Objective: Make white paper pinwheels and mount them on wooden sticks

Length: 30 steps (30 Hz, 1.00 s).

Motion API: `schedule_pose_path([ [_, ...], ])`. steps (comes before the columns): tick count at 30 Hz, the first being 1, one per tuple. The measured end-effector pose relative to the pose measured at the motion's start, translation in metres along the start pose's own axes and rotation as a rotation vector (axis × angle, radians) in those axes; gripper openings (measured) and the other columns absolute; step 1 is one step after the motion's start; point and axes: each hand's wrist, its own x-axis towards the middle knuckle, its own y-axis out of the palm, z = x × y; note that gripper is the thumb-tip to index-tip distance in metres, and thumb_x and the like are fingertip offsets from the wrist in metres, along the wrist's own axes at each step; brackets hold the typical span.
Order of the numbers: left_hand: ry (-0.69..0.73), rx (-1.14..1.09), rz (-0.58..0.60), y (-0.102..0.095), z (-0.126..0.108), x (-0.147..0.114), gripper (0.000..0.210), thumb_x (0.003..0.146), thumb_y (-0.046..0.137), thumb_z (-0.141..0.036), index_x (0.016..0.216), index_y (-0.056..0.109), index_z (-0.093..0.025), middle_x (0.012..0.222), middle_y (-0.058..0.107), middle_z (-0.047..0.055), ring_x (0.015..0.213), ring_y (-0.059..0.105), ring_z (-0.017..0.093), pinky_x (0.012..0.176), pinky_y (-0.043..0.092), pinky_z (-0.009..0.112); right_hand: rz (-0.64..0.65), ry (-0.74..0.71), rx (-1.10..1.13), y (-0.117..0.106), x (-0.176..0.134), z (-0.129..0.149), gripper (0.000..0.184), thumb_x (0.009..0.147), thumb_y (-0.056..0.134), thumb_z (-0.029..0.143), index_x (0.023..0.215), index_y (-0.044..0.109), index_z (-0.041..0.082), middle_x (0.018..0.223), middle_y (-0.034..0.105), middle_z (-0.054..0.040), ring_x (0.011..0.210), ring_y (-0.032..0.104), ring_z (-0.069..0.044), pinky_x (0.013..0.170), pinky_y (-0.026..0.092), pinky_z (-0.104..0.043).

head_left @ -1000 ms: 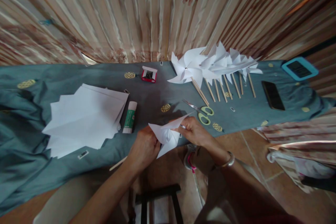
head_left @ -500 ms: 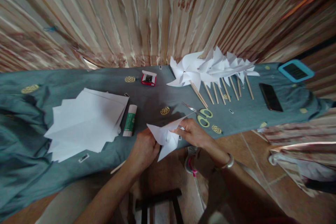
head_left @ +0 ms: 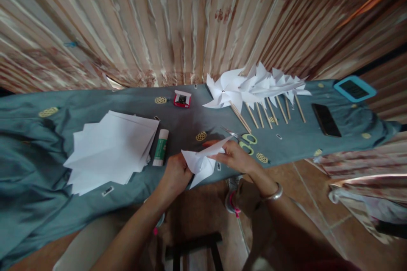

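Note:
A white paper pinwheel (head_left: 201,165) with curled blades is held between my two hands, over the table's front edge. My left hand (head_left: 177,173) is closed at its left side, fingers curled behind the paper. On the right edge, my right hand (head_left: 233,156) pinches a blade, thumb in front and some fingers behind the paper. Just beyond that hand lie scissors (head_left: 248,139) with green handles. A glue stick (head_left: 160,147) with a green label lies left of the pinwheel, beside a fanned stack of white paper (head_left: 111,152).
Several finished pinwheels (head_left: 225,87) on wooden sticks lie overlapping at the back right. A small red box (head_left: 182,99) with dark contents stands open at the back. A phone (head_left: 326,120) and a blue-framed device (head_left: 355,88) lie far right. A curtain (head_left: 178,25) hangs behind the table.
My right-hand fingers have shifted on the pinwheel, and some now reach behind its upper blade. The pinwheel has tilted slightly. The whole view has shifted a little.

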Motion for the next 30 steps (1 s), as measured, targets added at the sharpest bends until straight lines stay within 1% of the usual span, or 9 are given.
schedule_pose_path([
  [6,-0.032,-0.001,0.003,0.001,-0.003,0.001,0.020,0.070,0.048,0.000,0.060,0.059,-0.014,0.069,0.068,0.006,0.069,0.066,0.020,0.064,0.043,0.025,-0.028,-0.060,0.080,0.000,0.001,0.001,0.031,0.089,0.059,0.041,0.109,0.070,0.019,0.099,0.074,-0.0048,0.086,0.069,-0.018,0.075,0.053,-0.028],
  [10,-0.027,-0.059,-0.035,0.001,-0.004,0.000,0.020,0.069,0.049,-0.001,0.058,0.057,-0.015,0.068,0.068,0.006,0.066,0.065,0.019,0.061,0.042,0.024,-0.050,-0.053,0.064,0.000,0.001,0.001,0.029,0.088,0.060,0.041,0.104,0.070,0.018,0.095,0.074,-0.0054,0.084,0.069,-0.018,0.074,0.053,-0.028],
  [15,0.025,-0.130,-0.082,0.002,-0.002,0.000,0.017,0.075,0.051,-0.015,0.061,0.060,-0.016,0.069,0.070,0.006,0.065,0.064,0.020,0.060,0.042,0.026,-0.088,-0.035,0.091,0.000,0.001,0.004,0.027,0.087,0.062,0.039,0.101,0.072,0.019,0.093,0.075,-0.0045,0.082,0.069,-0.019,0.072,0.053,-0.029],
  [20,0.023,-0.180,-0.109,0.003,-0.004,0.001,0.021,0.077,0.049,-0.025,0.062,0.062,-0.016,0.068,0.070,0.006,0.065,0.064,0.022,0.060,0.043,0.027,-0.132,-0.011,0.151,0.002,0.002,0.007,0.023,0.085,0.064,0.036,0.100,0.073,0.021,0.097,0.076,-0.0030,0.082,0.069,-0.018,0.073,0.053,-0.029],
  [23,0.019,-0.202,-0.115,0.002,-0.007,0.002,0.022,0.078,0.050,-0.028,0.067,0.066,-0.016,0.072,0.072,0.005,0.070,0.065,0.021,0.063,0.045,0.027,-0.183,0.005,0.173,0.003,0.002,0.008,0.024,0.083,0.065,0.036,0.100,0.073,0.021,0.093,0.076,-0.0030,0.078,0.068,-0.018,0.070,0.054,-0.029],
  [26,0.009,-0.216,-0.121,0.000,-0.009,0.002,0.026,0.079,0.049,-0.030,0.073,0.070,-0.016,0.073,0.072,0.004,0.072,0.065,0.021,0.064,0.045,0.026,-0.262,0.013,0.180,0.003,0.002,0.010,0.022,0.082,0.066,0.036,0.096,0.074,0.020,0.087,0.076,-0.0018,0.075,0.068,-0.017,0.069,0.054,-0.028],
  [30,-0.047,-0.254,-0.154,-0.004,-0.009,0.005,0.027,0.078,0.051,-0.032,0.075,0.072,-0.016,0.071,0.071,0.003,0.071,0.063,0.020,0.065,0.045,0.026,-0.349,0.006,0.197,0.003,0.001,0.016,0.017,0.080,0.069,0.033,0.089,0.075,0.020,0.083,0.076,-0.0008,0.072,0.068,-0.016,0.066,0.054,-0.027],
])
